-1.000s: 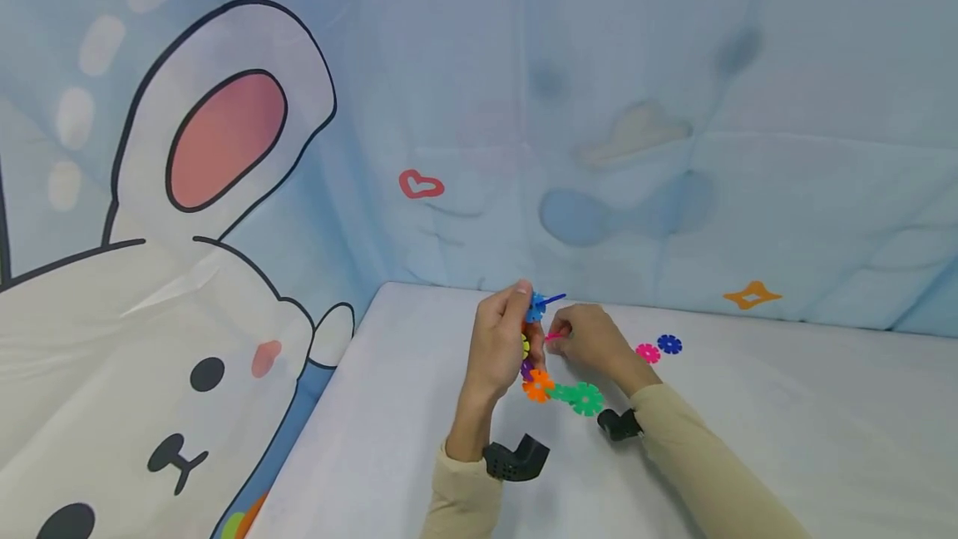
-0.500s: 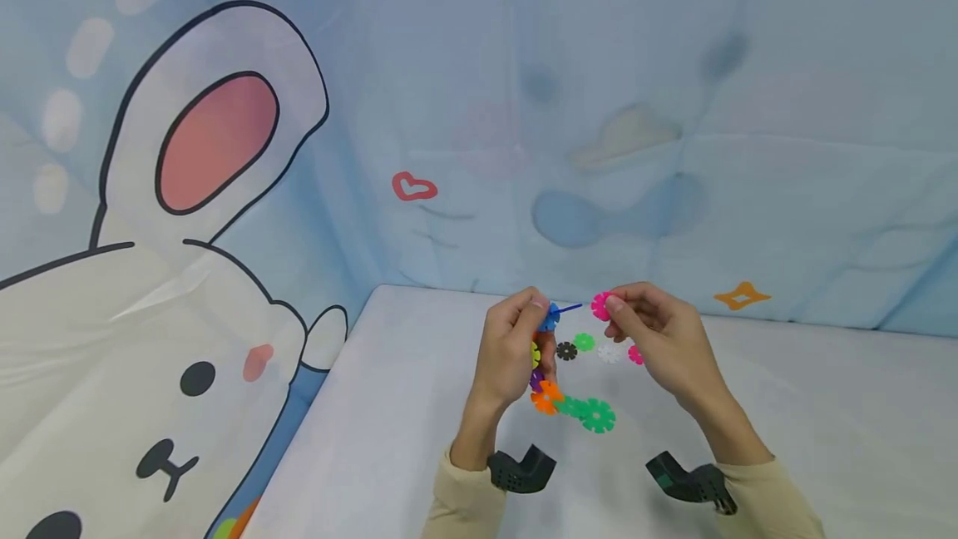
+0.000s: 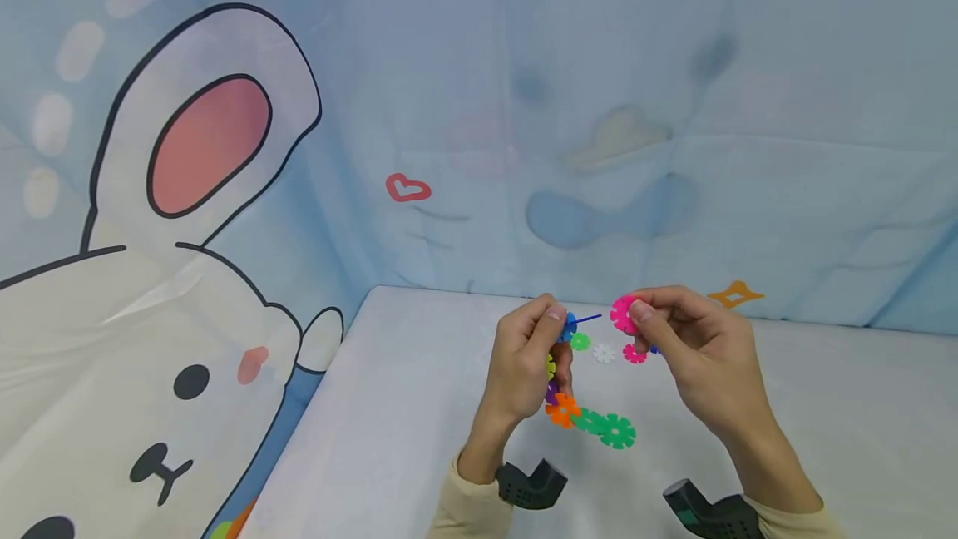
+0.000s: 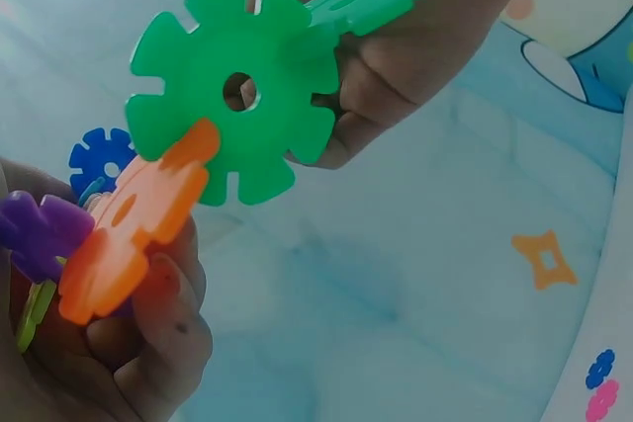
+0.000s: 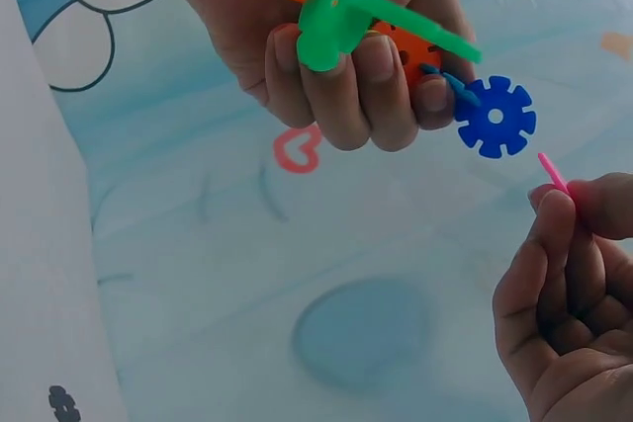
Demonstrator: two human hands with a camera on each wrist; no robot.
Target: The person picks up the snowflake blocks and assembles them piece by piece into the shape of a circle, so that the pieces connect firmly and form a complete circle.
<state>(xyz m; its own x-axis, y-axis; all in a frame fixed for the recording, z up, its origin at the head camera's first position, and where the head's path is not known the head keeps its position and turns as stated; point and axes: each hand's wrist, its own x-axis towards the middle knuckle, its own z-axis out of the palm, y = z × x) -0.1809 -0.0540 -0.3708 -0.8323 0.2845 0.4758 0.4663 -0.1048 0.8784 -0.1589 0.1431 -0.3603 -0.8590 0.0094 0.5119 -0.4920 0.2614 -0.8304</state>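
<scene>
Left hand (image 3: 520, 360): fingers curled round a multicoloured chain of notched plastic discs (image 3: 560, 417). Right hand (image 3: 707, 364) pinches a pink notched plastic disc (image 3: 621, 316), just off the chain's dark-blue disc (image 5: 495, 135), 3 o'clock in head view.

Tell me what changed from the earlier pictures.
The right hand has moved right, away from the left hand, and turned the pink disc it pinches so its flat face shows in the head view. A light green disc and a white disc, hidden a second ago, now show on the table. The left hand still grips the disc chain.
</scene>
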